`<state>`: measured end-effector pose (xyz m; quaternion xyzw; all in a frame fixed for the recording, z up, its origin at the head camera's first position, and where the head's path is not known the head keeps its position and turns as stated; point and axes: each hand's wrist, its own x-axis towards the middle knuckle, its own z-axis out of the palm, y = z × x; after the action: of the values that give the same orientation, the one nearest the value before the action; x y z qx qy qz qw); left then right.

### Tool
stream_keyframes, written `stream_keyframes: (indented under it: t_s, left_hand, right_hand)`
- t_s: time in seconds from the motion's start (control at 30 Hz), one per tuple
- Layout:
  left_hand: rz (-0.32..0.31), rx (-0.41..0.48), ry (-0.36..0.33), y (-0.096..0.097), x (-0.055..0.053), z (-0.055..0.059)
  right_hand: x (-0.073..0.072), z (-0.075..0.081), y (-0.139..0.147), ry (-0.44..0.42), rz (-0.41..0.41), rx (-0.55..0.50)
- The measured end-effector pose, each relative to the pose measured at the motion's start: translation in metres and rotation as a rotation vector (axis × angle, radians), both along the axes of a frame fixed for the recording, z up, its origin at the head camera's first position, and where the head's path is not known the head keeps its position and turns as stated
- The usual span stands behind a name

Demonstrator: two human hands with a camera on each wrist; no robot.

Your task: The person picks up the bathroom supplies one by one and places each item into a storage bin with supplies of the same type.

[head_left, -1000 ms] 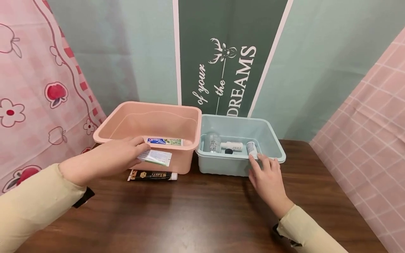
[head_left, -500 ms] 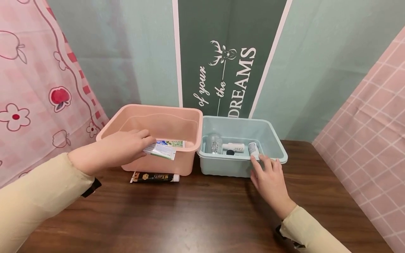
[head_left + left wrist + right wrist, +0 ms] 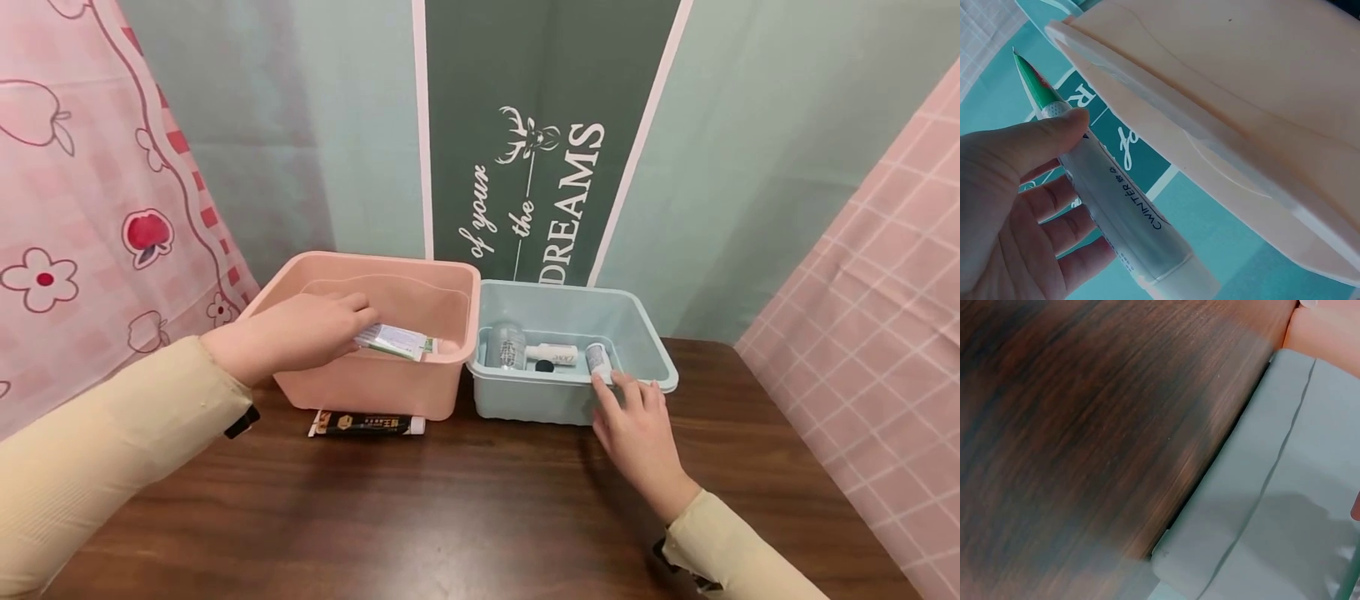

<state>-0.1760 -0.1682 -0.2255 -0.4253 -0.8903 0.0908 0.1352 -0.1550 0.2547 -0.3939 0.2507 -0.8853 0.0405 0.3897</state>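
My left hand point(image 3: 307, 329) pinches a white squeeze tube point(image 3: 393, 340) with a green end, over the near rim of the pink bin point(image 3: 360, 387). In the left wrist view thumb and fingers hold the tube point(image 3: 1129, 194) near its green end; its white cap points away. My right hand point(image 3: 637, 429) rests its fingertips at the near rim of the blue bin point(image 3: 532, 402), close to a small white bottle point(image 3: 597, 358) inside. A black tube point(image 3: 367, 423) lies on the table before the pink bin. Another tube in the pink bin is mostly hidden.
The blue bin also holds a clear bottle point(image 3: 507, 346), a white Dove bottle point(image 3: 557, 354) and a black cap point(image 3: 544, 366). Both bins stand side by side on a dark wooden table point(image 3: 480, 517). A green printed curtain point(image 3: 360, 125) hangs behind, with pink cloths at either side.
My left hand has moved right and up with the white tube, from in front of the pink bin to over its rim. The right hand stays at the blue bin's rim.
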Motion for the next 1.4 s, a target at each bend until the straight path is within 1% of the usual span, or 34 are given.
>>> stream_keyframes:
  t_s: [0.07,0.2,0.33,0.5,0.6,0.73,0.83,0.93,1.0,1.07,1.17,1.23,1.3,1.4]
  left_hand:
    - [0.005,0.003,-0.011,0.000,-0.002,0.000]
    - [0.022,0.007,-0.027,0.000,-0.006,0.003]
    - [0.037,-0.002,-0.029,0.000,-0.012,0.005]
    - [0.076,-0.013,-0.059,0.001,-0.017,0.007]
    - [0.106,-0.022,-0.058,0.002,-0.018,0.007]
    - [0.146,-0.027,-0.045,0.005,-0.018,0.006]
    - [0.138,-0.016,-0.022,0.005,-0.019,0.002]
    - [0.107,-0.001,0.007,0.005,-0.020,-0.004]
    - [0.106,0.005,0.014,0.003,-0.020,-0.006]
    - [0.118,0.007,0.006,0.002,-0.021,-0.007]
    - [0.155,-0.004,-0.039,0.001,-0.024,-0.004]
    - [0.175,-0.033,-0.061,-0.001,-0.026,0.000]
    - [0.187,-0.070,-0.063,-0.005,-0.027,0.004]
    - [0.186,-0.092,-0.052,-0.011,-0.028,0.011]
  right_hand:
    - [-0.001,0.000,0.001,-0.009,-0.004,0.004]
    - [-0.002,0.001,0.003,0.001,-0.003,0.004]
    - [-0.003,-0.001,0.004,0.007,-0.011,-0.006]
    - [-0.004,-0.002,0.003,0.015,-0.013,-0.007]
    - [-0.004,-0.002,0.002,0.022,-0.016,-0.006]
    - [-0.003,-0.003,0.002,0.010,-0.019,-0.004]
    - [-0.002,-0.004,0.001,-0.003,-0.021,0.005]
    - [-0.001,-0.004,0.000,-0.008,-0.026,0.010]
    - [-0.002,-0.003,0.000,-0.007,-0.025,0.009]
    - [-0.002,-0.003,0.000,0.000,-0.022,0.008]
    - [-0.002,-0.003,-0.001,0.010,-0.021,-0.004]
    - [-0.002,-0.004,-0.002,0.012,-0.024,-0.011]
    - [-0.002,-0.005,-0.004,0.008,-0.020,-0.006]
    - [-0.004,-0.006,-0.008,0.009,-0.012,-0.006]
